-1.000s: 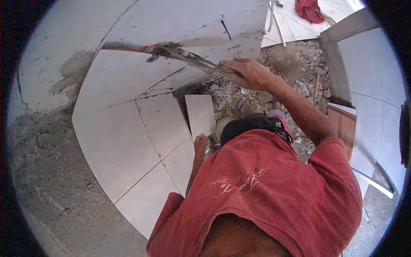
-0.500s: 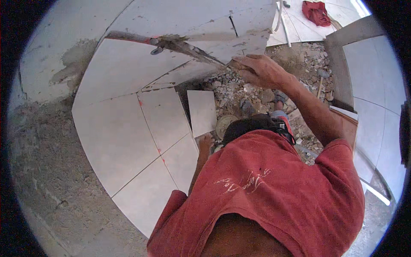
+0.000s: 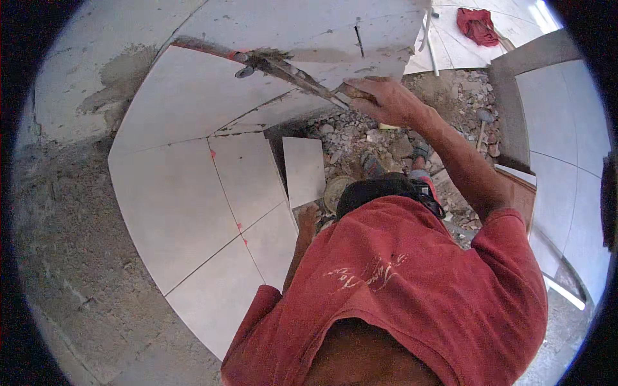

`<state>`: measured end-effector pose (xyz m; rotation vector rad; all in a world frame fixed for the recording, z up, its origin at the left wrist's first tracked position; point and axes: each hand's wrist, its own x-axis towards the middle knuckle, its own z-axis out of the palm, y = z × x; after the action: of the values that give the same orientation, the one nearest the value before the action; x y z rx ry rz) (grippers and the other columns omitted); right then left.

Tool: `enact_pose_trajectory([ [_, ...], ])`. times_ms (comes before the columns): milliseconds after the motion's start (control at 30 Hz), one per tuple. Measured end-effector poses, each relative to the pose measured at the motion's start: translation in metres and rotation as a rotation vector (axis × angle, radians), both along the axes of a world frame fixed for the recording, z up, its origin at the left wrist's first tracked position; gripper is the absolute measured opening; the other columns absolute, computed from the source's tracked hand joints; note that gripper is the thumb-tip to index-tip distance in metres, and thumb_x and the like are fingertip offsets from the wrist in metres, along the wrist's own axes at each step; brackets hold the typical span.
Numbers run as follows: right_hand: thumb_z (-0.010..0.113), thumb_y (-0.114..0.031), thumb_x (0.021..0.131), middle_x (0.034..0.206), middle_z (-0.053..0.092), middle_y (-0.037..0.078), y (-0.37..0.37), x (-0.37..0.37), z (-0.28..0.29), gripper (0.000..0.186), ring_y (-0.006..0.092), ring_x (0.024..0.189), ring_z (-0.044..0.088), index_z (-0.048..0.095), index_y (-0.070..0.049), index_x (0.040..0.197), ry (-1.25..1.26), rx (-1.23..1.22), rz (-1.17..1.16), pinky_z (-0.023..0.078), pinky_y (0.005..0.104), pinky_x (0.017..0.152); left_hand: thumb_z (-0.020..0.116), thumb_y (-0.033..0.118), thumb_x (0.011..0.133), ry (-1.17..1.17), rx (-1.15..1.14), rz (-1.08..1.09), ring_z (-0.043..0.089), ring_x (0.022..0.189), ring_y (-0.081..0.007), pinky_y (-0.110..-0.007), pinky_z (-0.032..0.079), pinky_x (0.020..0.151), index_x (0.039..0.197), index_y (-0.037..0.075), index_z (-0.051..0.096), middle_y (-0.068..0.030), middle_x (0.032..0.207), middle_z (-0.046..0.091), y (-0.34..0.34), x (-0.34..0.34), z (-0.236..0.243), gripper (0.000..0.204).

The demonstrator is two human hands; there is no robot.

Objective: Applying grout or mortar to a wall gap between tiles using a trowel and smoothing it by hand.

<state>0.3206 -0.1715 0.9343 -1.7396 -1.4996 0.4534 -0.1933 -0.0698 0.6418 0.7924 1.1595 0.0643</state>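
Note:
My right hand (image 3: 387,101) reaches up to the end of the tiled wall, fingers closed round a tool with a brownish handle and a narrow flat blade, apparently a trowel (image 3: 339,98). The blade lies by the mortar-smeared upper edge (image 3: 293,72) of the wall tiles. Low beside the tiled wall is my left hand (image 3: 308,219), partly shaded, its fingers not clear. Just above it a cut white tile piece (image 3: 304,168) leans upright against the wall's end. Large white tiles (image 3: 187,206) with thin dark joints and small red spacers cover the wall.
Broken rubble (image 3: 463,96) lies around my feet. A hammer (image 3: 484,119) rests on it at the right. A round bucket-like container (image 3: 335,193) stands near my left hand. Farther off, a red cloth (image 3: 477,27) lies on white floor tiles. More tiles (image 3: 553,122) line the right side.
My right hand has shifted slightly up and left along the tile edge, and the tool's blade shows more plainly. The left hand has dropped a little. The view has tilted slightly.

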Motion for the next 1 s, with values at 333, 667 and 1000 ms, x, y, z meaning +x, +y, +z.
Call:
enact_pose_trajectory([
  [333,0.053,-0.022,0.083,0.098,0.057,0.023,-0.004,-0.008,-0.007,0.041,0.0374,0.089,0.056,0.047,0.001,0.117,0.027,0.044,-0.013,0.045,0.0405,0.078,0.057,0.029,0.082,-0.108,-0.028,-0.076,0.057,0.067,-0.0152,-0.028,0.047,0.053,0.092,0.004,0.053,-0.0077,0.087,0.059,0.007,0.029,0.015,0.027],
  [667,0.053,-0.022,0.082,0.098,0.057,0.022,0.003,0.019,0.011,0.042,0.0381,0.088,0.055,0.046,-0.003,0.119,-0.066,-0.122,0.084,0.044,0.0422,0.078,0.059,0.028,0.081,0.168,0.155,0.031,0.056,0.061,-0.0137,-0.025,0.044,0.047,0.097,0.007,0.053,-0.0045,0.082,0.057,-0.014,0.075,0.066,0.027],
  [1000,0.052,-0.025,0.083,0.096,0.057,0.021,-0.013,0.093,0.015,0.04,0.0367,0.085,0.057,0.048,-0.004,0.116,-0.164,-0.075,0.277,0.046,0.041,0.078,0.053,0.021,0.084,0.194,0.267,0.13,0.058,0.069,-0.0156,-0.026,0.046,0.055,0.105,0.011,0.052,-0.0011,0.086,0.058,-0.055,0.087,0.083,0.023],
])
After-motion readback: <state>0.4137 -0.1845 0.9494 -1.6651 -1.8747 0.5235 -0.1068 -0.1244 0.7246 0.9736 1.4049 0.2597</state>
